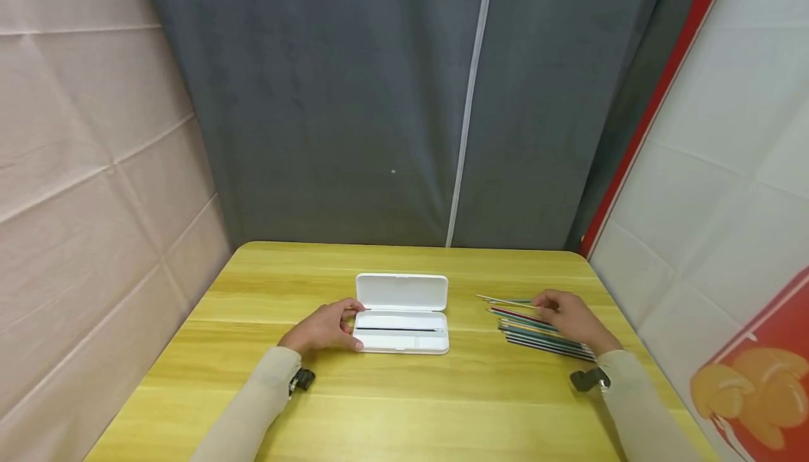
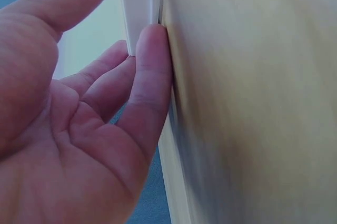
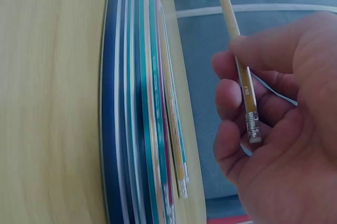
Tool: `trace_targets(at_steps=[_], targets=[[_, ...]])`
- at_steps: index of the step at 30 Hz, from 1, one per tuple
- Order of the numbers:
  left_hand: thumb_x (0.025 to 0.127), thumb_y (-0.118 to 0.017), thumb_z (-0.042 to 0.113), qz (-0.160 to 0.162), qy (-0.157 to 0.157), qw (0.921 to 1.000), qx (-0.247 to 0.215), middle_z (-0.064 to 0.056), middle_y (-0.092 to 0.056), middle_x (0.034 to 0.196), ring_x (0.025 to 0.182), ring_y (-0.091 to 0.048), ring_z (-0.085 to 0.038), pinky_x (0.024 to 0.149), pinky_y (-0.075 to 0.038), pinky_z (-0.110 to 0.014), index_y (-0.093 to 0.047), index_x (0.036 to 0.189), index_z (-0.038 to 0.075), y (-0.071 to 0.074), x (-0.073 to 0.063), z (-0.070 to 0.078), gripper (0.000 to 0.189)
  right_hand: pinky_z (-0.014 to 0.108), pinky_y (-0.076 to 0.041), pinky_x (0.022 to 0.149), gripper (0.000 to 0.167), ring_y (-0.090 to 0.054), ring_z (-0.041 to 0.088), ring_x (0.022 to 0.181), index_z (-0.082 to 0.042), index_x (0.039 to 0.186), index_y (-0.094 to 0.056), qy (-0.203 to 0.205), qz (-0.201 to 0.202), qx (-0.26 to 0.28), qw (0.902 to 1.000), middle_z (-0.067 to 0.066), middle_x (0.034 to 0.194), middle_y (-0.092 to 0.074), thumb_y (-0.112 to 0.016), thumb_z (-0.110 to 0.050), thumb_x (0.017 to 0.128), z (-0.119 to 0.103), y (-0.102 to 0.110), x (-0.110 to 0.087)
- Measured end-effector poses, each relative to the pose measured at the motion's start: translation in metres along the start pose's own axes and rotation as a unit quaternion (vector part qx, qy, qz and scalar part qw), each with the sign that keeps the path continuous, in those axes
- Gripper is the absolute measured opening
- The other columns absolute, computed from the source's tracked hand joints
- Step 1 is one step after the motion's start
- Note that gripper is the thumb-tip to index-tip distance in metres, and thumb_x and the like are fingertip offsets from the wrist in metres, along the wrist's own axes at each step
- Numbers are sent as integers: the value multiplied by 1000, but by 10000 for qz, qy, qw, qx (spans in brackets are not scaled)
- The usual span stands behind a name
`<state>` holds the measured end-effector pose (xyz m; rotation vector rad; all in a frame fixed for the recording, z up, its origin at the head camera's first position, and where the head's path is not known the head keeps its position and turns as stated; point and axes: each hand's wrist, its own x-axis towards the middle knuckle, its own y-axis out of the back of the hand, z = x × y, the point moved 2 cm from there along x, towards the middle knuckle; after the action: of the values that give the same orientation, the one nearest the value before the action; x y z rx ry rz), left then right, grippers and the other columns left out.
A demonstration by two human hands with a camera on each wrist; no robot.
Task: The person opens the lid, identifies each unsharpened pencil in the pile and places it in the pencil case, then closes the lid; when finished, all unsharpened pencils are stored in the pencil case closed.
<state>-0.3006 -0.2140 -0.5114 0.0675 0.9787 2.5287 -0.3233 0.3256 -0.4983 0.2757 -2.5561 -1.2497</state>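
A white pencil case stands on the table with its lid raised. One dark pencil lies lengthwise in its tray. My left hand holds the case by its left end, with the thumb at the near corner; the left wrist view has the fingers bent round a white corner. Over to the right, my right hand grips a yellow pencil near its eraser end, above a row of pencils. Those lie side by side in blue, teal, white, red and yellow.
A yellow wood-grain table carries everything. Behind it hangs a grey curtain with a pale vertical strip. Pale cloth hangs on the left, and a white sheet with red trim borders the right.
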Motion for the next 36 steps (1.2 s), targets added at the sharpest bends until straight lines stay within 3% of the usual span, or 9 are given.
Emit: trace_targets(at_steps=[5, 10, 20, 28, 36], targets=[[75, -98, 31, 4, 19, 10000, 26, -7, -71, 128, 93, -59, -19, 84, -48, -36, -59, 140, 16, 1, 2, 0, 77, 40, -55, 84, 11, -66, 16, 95, -11, 111, -74, 67, 40, 165, 9998, 1, 101, -73, -69, -18, 104, -9, -3, 1], [74, -99, 31, -31, 78, 9999, -98, -11, -66, 142, 97, -59, -20, 86, -49, -36, -59, 141, 16, 1, 3, -1, 79, 35, -56, 83, 12, -67, 11, 94, -13, 110, -74, 206, 40, 287, 9994, -2, 100, -74, -71, -23, 104, -13, -8, 4], [75, -99, 32, -35, 68, 10000, -64, -11, -66, 143, 98, -60, -19, 88, -49, -35, -59, 141, 18, 1, 4, 1, 78, 33, -58, 87, 18, -72, 19, 103, -13, 118, -76, 169, -97, 544, 9983, 2, 110, -77, -68, -23, 105, -30, -14, 8], [74, -99, 31, -108, 100, 9998, -118, -12, -65, 144, 98, -59, -19, 88, -49, -37, -59, 140, 18, -2, 5, -1, 78, 47, -59, 93, 18, -72, 18, 105, -14, 116, -78, 408, -76, 565, 9975, 3, 111, -78, -69, -24, 105, -44, -24, 12], [75, -98, 31, -72, 111, 9999, -58, -10, -66, 143, 98, -59, -19, 89, -48, -36, -59, 141, 19, -1, 4, 2, 78, 35, -59, 88, 18, -72, 13, 101, -17, 117, -77, 517, -156, 731, 9959, 0, 112, -78, -69, -27, 105, -58, -35, 21]])
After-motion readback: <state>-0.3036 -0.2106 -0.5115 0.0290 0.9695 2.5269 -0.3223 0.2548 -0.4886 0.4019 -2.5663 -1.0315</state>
